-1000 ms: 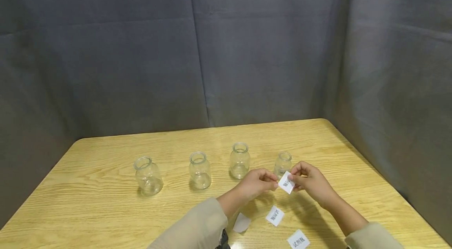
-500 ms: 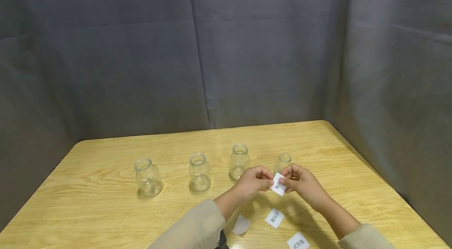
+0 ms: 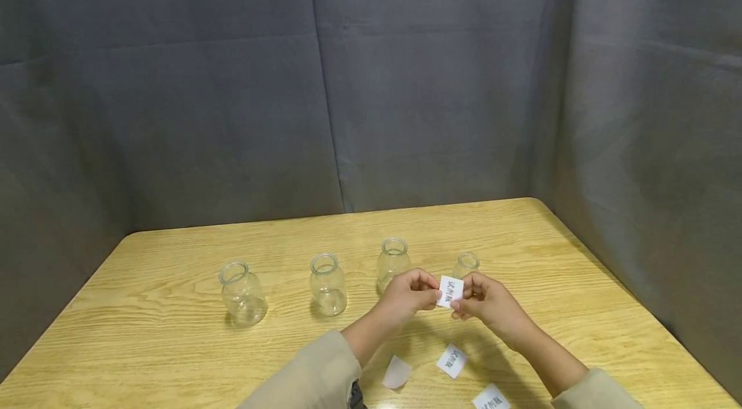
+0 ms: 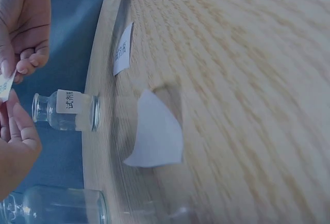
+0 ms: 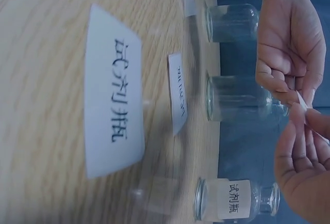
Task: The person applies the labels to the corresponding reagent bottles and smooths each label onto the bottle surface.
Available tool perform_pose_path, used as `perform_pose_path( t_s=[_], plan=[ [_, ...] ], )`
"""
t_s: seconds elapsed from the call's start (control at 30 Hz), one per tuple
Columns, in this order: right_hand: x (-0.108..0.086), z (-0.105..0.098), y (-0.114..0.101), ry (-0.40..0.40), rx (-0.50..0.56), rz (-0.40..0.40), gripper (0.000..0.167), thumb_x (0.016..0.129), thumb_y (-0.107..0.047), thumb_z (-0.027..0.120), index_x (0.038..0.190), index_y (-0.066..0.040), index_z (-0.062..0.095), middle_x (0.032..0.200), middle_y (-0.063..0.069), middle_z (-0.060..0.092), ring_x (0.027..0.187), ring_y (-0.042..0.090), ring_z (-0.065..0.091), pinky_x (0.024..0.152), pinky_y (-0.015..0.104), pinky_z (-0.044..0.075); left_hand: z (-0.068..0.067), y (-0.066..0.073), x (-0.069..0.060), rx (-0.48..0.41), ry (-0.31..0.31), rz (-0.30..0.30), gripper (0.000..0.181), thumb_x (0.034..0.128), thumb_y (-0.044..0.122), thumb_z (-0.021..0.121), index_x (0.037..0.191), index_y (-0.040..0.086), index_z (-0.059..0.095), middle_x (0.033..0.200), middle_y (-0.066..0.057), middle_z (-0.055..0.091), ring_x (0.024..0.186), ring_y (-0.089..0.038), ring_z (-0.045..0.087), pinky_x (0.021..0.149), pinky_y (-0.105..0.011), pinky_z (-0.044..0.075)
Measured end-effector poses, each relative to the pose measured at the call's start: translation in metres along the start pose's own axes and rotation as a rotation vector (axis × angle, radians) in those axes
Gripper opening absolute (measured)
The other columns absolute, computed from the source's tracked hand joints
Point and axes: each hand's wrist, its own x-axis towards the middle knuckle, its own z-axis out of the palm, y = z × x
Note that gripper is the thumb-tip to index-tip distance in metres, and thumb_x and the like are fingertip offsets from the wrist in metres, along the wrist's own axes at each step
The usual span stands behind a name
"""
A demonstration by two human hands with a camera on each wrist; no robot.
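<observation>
A small white paper label (image 3: 450, 291) with black handwritten-style characters is held above the table between both hands. My left hand (image 3: 406, 298) pinches its left edge, and my right hand (image 3: 491, 307) pinches its lower right side. Behind the right hand stands a small glass bottle (image 3: 467, 261), partly hidden; the right wrist view shows a similar label (image 5: 234, 199) on its side. Nearer than the hands, two more printed labels (image 3: 451, 361) (image 3: 491, 397) lie on the wood. Left of them is a curled blank piece of paper (image 3: 397, 372).
Three larger clear glass jars stand in a row to the left: one behind the left hand (image 3: 393, 259), one mid-table (image 3: 328, 286), one farther left (image 3: 244, 296). The wooden table (image 3: 145, 332) ends at grey cloth walls (image 3: 232, 106) behind and at both sides.
Both hands have moved left together with the label, away from in front of the small bottle. The label has turned from a slant to nearly square. Papers and jars stay put.
</observation>
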Motion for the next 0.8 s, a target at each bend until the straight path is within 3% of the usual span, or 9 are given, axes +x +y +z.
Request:
perform_pose_path(
  t_s=[0.33,0.5,0.8],
  plan=[
    [0.003,0.009,-0.008,0.08,0.031,-0.023,0.021,0.08,0.0,0.055,0.095,0.01,0.045,0.079,0.011,0.05,0.071,0.018,0.052,0.067,0.032,0.046,-0.009,0.0,-0.007,-0.034,-0.081,-0.037,0.011,0.0788,-0.006,0.055,0.089,-0.008,0.05,0.072,-0.003,0.051,0.065,-0.01,0.053,0.065,-0.023,0.047],
    [0.004,0.006,-0.009,0.041,0.036,-0.046,0.023,0.082,-0.005,0.055,0.095,0.012,0.048,0.081,0.01,0.052,0.071,0.017,0.053,0.067,0.03,0.045,-0.011,0.001,-0.01,-0.025,-0.115,-0.046,0.011,0.08,-0.004,0.054,0.09,-0.008,0.05,0.074,-0.004,0.053,0.066,-0.011,0.055,0.068,-0.026,0.047],
    [0.005,0.007,-0.006,-0.031,0.014,-0.07,0.03,0.08,-0.013,0.06,0.096,0.01,0.05,0.085,0.009,0.052,0.074,0.016,0.051,0.069,0.03,0.045,-0.016,0.008,-0.014,0.0,-0.121,-0.023,0.014,0.0808,0.002,0.055,0.091,-0.006,0.051,0.076,-0.003,0.054,0.069,-0.012,0.056,0.068,-0.026,0.046]
  ],
)
